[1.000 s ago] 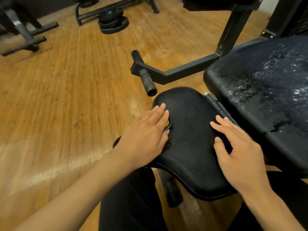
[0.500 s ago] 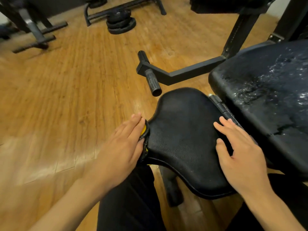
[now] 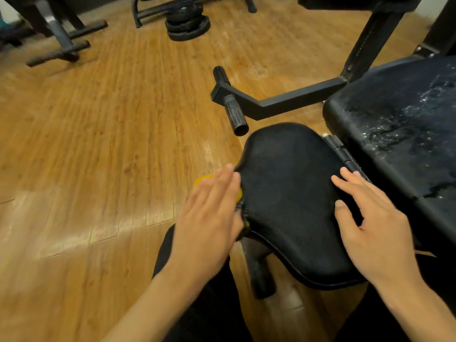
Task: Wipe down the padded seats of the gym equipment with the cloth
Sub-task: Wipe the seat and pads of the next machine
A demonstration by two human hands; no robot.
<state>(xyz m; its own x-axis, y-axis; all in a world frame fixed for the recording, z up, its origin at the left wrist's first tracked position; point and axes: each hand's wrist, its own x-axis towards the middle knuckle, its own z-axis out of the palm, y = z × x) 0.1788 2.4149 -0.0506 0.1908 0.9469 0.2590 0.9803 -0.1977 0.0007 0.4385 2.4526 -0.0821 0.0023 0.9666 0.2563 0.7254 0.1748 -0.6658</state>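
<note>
A small black padded seat (image 3: 291,183) sits in front of me. My left hand (image 3: 209,218) lies flat with straight fingers at the seat's left edge, pressing a yellow cloth (image 3: 203,180) against it; most of the cloth is hidden under the palm. Only yellow bits show past the fingers and at the seat's rim. My right hand (image 3: 370,223) rests flat with spread fingers on the right side of the seat. A larger black pad (image 3: 399,134) to the right is wet, with shiny droplets.
A black steel arm with a round handle (image 3: 234,114) juts out just beyond the seat. Weight plates (image 3: 187,25) and another machine's base (image 3: 61,45) stand on the wooden floor farther back. My dark trouser legs are below the seat.
My left hand slid with the cloth from the top of the seat off to its left edge. The right hand stayed put on the right side.
</note>
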